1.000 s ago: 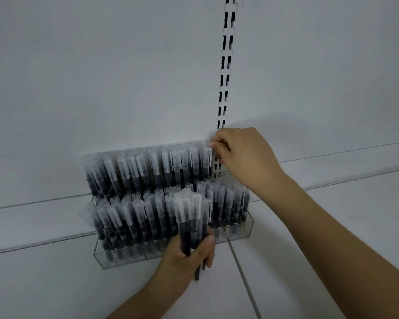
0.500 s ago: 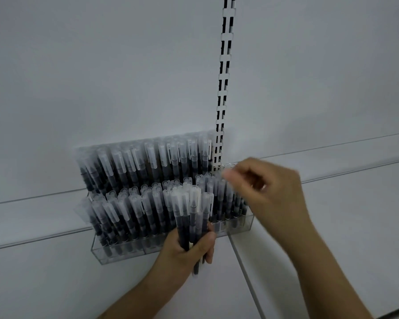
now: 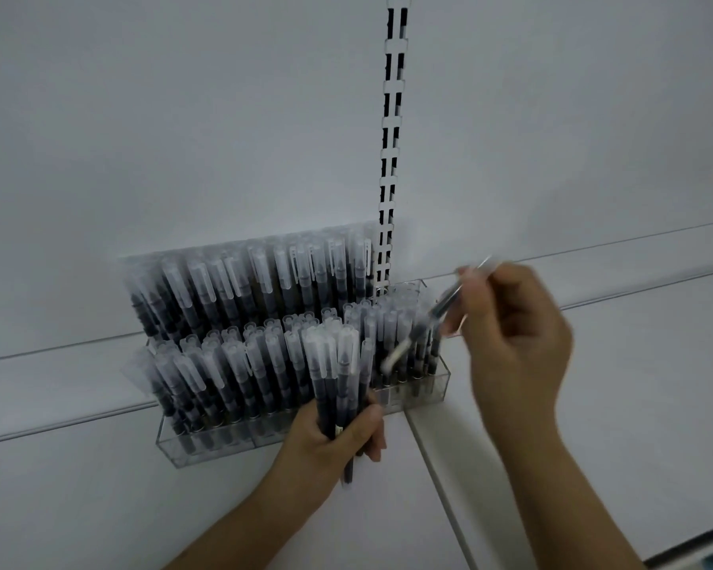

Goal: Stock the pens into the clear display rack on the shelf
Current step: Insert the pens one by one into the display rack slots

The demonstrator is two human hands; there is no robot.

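A clear display rack [image 3: 206,446] stands on the white shelf, packed in two stepped rows with black pens that have frosted caps [image 3: 264,306]. My left hand [image 3: 338,438] grips a bundle of several pens [image 3: 338,376] upright in front of the rack's lower row. My right hand [image 3: 515,335] is at the rack's right end and pinches a single pen [image 3: 437,314], blurred and slanted down to the left over the lower row's right side.
A slotted white shelf upright [image 3: 390,158] runs up the back wall behind the rack's right end. White shelf panels [image 3: 593,384] with a seam [image 3: 441,479] lie to the right and below. A dark edge shows at the bottom right corner [image 3: 708,545].
My right hand left the top row's right end, came down to the right, and now holds a single pen slanted over the lower row. My left hand kept gripping its bundle.
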